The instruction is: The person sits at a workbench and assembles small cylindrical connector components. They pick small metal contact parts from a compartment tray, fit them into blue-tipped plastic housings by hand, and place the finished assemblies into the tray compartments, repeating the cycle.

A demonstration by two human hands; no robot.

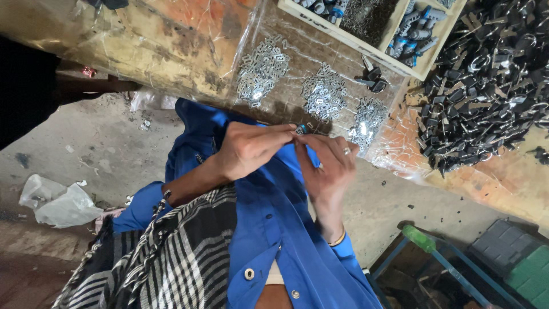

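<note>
My left hand [247,150] and my right hand [329,166] meet at their fingertips in front of my blue shirt, just below the table edge. Together they pinch a small metal part with a blue bit [301,129]; most of it is hidden by the fingers. My right hand wears a ring and a bracelet. Just beyond the hands, three piles of small silver metal pieces [323,91] lie on a clear plastic sheet [257,34] over the worn table.
A wooden compartment tray [374,50] with blue-grey parts stands at the far edge. A big heap of black parts with rings [486,86] fills the right. On the floor lie a white plastic bag [54,203], a blue metal frame [434,257] and a green-grey crate [517,257].
</note>
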